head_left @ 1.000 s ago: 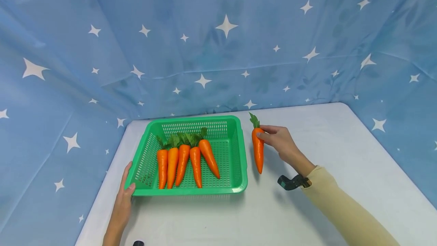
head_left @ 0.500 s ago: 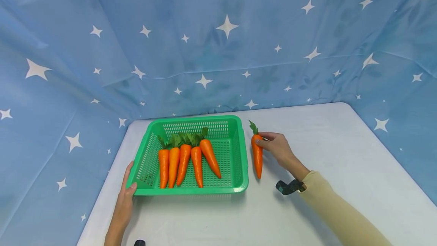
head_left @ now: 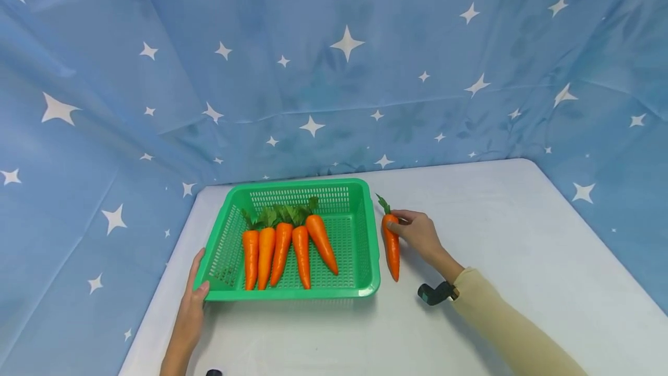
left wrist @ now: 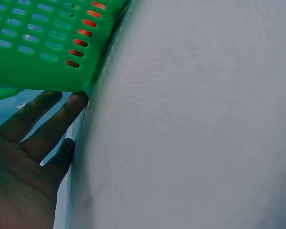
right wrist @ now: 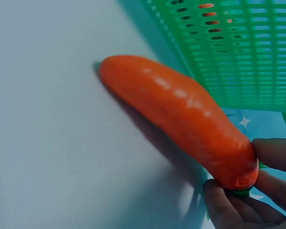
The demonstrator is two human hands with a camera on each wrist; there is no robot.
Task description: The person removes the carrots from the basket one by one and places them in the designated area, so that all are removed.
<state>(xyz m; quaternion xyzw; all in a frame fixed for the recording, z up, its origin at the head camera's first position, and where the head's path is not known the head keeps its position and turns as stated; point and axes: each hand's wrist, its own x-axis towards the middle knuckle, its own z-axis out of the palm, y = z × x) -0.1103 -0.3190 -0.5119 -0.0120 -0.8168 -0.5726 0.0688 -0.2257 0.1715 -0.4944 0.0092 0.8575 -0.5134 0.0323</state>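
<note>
My right hand [head_left: 419, 238] pinches an orange carrot [head_left: 392, 254] near its leafy top, just right of the green basket [head_left: 287, 294]. In the right wrist view the carrot [right wrist: 176, 105] slants with its tip at or close to the white tabletop, thumb and fingers at its thick end. The left hand [head_left: 189, 315] rests against the basket's front left corner, thumb by the rim. Seen from the left wrist, its fingers [left wrist: 47, 126] lie nearly straight, tips touching the basket's side [left wrist: 38, 67]. Several carrots [head_left: 282, 253] lie side by side in the basket, leaves toward the back.
The basket stands on the left part of a white table [head_left: 501, 213]. Behind and beside it hangs a blue cloth [head_left: 334, 91] with white stars. A black object [head_left: 213, 372] shows at the bottom edge. A black device [head_left: 435, 293] is strapped to the right wrist.
The right hand has brought the carrot down and slightly toward the front, closer to the table and nearer the basket's right side. The left hand keeps its place at the basket corner.
</note>
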